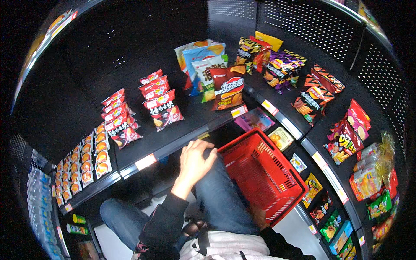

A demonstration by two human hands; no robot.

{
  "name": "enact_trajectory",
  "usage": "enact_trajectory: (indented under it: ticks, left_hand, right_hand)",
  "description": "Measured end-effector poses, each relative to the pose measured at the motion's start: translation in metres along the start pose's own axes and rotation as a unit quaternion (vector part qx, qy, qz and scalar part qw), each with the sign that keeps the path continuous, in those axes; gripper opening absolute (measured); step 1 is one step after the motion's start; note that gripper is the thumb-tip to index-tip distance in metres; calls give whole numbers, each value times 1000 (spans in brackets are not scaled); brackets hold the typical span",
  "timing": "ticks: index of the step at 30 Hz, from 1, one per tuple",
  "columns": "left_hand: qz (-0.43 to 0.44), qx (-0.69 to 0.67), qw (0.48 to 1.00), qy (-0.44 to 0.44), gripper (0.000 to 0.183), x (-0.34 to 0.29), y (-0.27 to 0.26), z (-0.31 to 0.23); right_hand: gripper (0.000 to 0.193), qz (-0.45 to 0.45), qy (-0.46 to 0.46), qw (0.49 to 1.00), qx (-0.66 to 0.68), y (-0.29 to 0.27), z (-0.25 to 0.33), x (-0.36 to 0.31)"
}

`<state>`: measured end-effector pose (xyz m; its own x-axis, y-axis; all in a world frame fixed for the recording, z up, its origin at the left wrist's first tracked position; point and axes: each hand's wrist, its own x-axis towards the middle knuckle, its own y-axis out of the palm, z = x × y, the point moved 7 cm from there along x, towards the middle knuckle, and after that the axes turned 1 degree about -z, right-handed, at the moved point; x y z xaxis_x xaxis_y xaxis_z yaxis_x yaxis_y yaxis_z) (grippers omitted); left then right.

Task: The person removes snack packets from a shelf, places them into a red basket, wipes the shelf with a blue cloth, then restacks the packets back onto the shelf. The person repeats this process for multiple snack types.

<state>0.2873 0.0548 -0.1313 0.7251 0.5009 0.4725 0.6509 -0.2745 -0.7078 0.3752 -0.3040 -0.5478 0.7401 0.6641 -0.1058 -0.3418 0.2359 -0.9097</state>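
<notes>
My left hand (197, 161) is over my raised knee, just in front of the shelf edge. Its fingers are loosely bent with the thumb apart, and nothing shows in them. A red plastic shopping basket (247, 154) leans tilted beside my right leg, with nothing inside it. My right hand (259, 218) is at the basket's near lower side, gripping it there; its fingers are mostly hidden in shadow. The packet closest beyond my left hand is a brown-and-orange chip bag (228, 89), standing at the front of a group of chip bags.
Rows of small orange-and-white packets (86, 160) and red snack bags (162, 108) stand on the black shelf (173, 145). More chip bags (312, 97) fill the right shelf. Lower down are snack packs (312, 190), green cans (77, 229) and, far left, bottles (39, 203).
</notes>
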Motion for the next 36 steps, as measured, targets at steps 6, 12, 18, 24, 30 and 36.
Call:
enact_trajectory:
  ticks: [6, 12, 18, 24, 30, 36]
  left_hand:
    - [0, 27, 1000, 10, 26, 9, 13, -8]
    - [21, 17, 1000, -7, 26, 10, 16, -13]
    - [14, 6, 1000, -11, 28, 8, 11, -9]
    - [-18, -42, 999, 8, 26, 1, 6, 2]
    - [-71, -77, 994, -18, 35, -15, 0, 12]
    - [-91, -93, 989, -69, 59, -40, 3, 14]
  right_hand:
    - [49, 13, 15, 998, -55, 17, -20, 1]
    - [51, 12, 41, 998, -39, 7, -24, 1]
    - [53, 20, 53, 998, -33, -8, -21, -4]
    - [55, 35, 55, 997, -42, -21, -10, 9]
    - [57, 64, 55, 995, -48, -31, 4, 23]
    - [59, 93, 50, 993, -51, -40, 20, 37]
